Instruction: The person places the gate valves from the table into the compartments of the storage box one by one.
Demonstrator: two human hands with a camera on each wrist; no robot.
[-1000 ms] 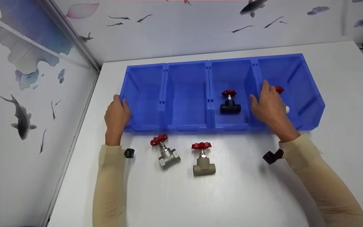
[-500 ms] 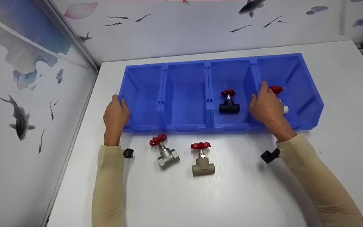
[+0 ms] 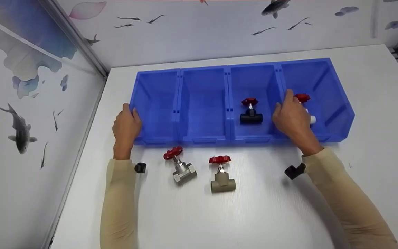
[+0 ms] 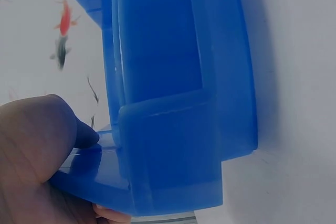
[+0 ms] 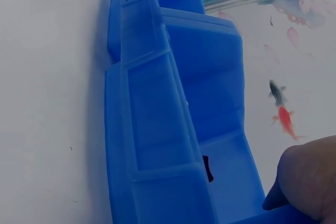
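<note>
A row of joined blue plastic bins (image 3: 204,103) sits on the white table. My left hand (image 3: 127,125) grips the outer side wall of the leftmost bin; in the left wrist view its thumb (image 4: 84,134) lies over the rim. My right hand (image 3: 291,117) holds the wall between the two rightmost bins, thumb to its left and fingers to its right. A black valve with a red handwheel (image 3: 251,117) stands in the third bin. Behind my right hand, a white valve (image 3: 312,119) is partly hidden in the rightmost bin.
In front of the bins lie a silver metal valve (image 3: 184,172) and a tan valve (image 3: 223,184), both with red handwheels. Patterned wall panels (image 3: 199,38) stand behind and to the left of the table (image 3: 254,218). A dark wrist camera (image 3: 295,171) juts from the right sleeve.
The head view has shifted very slightly. My right hand sits a touch farther left, showing a little more of the white valve. Both hands keep their hold on the bins.
</note>
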